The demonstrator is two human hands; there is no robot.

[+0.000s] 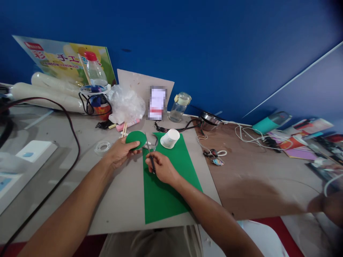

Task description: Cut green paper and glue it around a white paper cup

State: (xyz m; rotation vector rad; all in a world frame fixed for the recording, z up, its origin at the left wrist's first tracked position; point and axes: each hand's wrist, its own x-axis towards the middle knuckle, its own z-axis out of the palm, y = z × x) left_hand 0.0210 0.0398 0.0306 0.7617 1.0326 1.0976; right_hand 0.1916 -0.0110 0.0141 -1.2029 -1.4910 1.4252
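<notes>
A round piece of green paper is pinched between the thumb and fingers of my left hand. My right hand grips a pair of scissors by the handles, its blade pointing away from me beside the right edge of the round piece. Whether the blades touch the paper I cannot tell. Below my right hand a large sheet of green paper lies on the table, with a notch in its far left corner. On that sheet's far end a white paper cup rests tilted.
A roll of clear tape lies left of my hands. Behind stand a blurred phone, a glass jar, a plastic bag and a red-capped bottle. A dark cable crosses the left side. Keys lie on the right.
</notes>
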